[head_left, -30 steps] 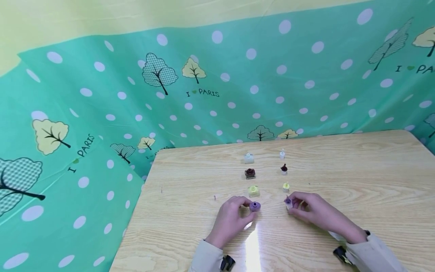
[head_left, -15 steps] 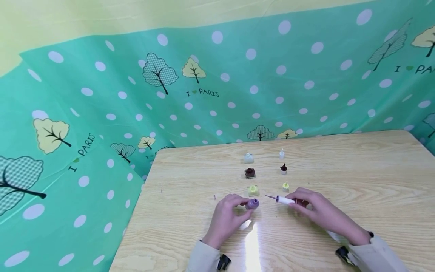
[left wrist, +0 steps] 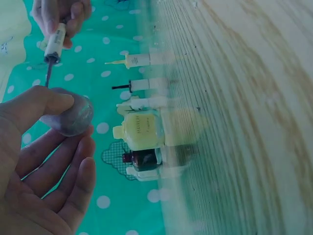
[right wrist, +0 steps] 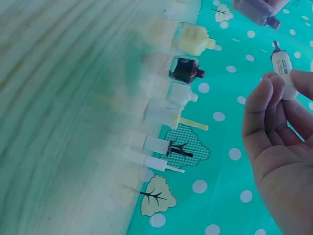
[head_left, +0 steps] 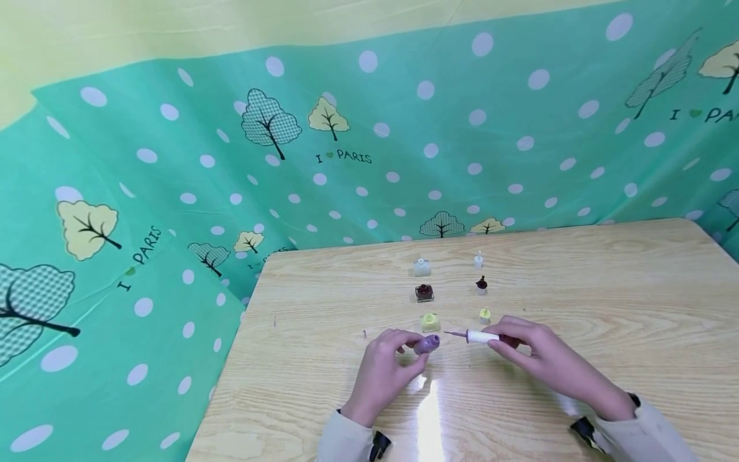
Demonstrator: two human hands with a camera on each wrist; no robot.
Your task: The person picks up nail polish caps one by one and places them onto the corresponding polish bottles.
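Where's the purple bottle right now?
In the head view, the purple bottle is in the person's left hand, its neck tilted toward the brush in the right hand; the yellow bottle stands just beyond it on the table.

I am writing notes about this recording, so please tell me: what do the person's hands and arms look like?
The left hand and right hand are bare, without gloves. The left sleeve and right sleeve are off-white. A black item shows at each wrist, too small to identify.
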